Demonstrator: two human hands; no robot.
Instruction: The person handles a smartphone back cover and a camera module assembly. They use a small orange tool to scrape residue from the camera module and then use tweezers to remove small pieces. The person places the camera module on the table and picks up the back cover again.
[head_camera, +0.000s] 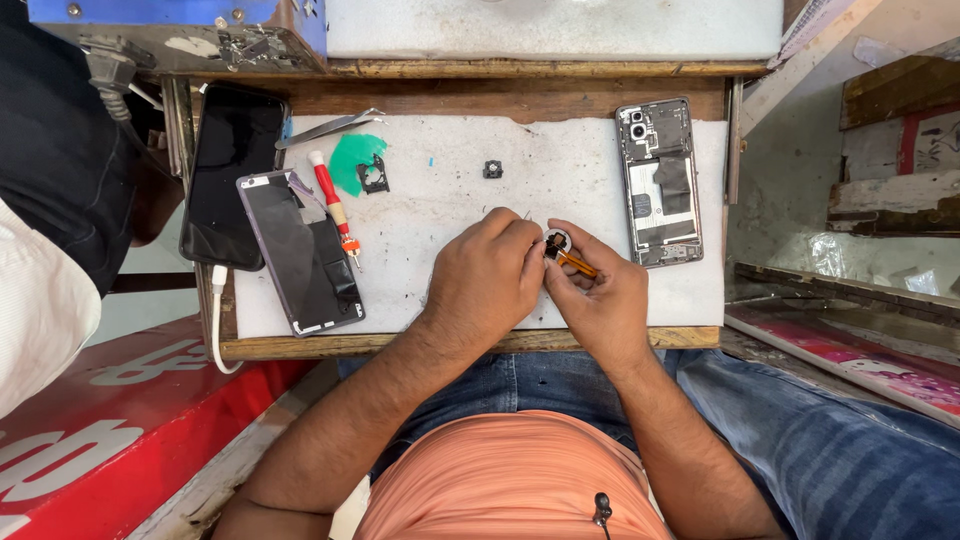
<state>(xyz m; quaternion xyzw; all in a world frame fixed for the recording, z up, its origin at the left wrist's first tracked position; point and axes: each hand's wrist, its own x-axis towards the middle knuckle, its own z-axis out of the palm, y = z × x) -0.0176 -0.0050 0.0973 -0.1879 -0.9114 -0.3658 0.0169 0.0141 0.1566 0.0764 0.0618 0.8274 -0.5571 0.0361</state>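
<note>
Two hands meet just below-left of the opened phone (658, 182): left hand (485, 275) fingers pinch a small round part (557, 240), right hand (600, 295) grips an orange tool (577, 263). Best kept low over the table (440, 215), steady, light pressure.

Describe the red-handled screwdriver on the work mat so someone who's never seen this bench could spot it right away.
Start at the white mat covering the wooden bench. On its left part, a slim screwdriver lies between an opened phone back and a green plastic piece. It alone has a red handle with a white cap and an orange collar near its tip.
</note>
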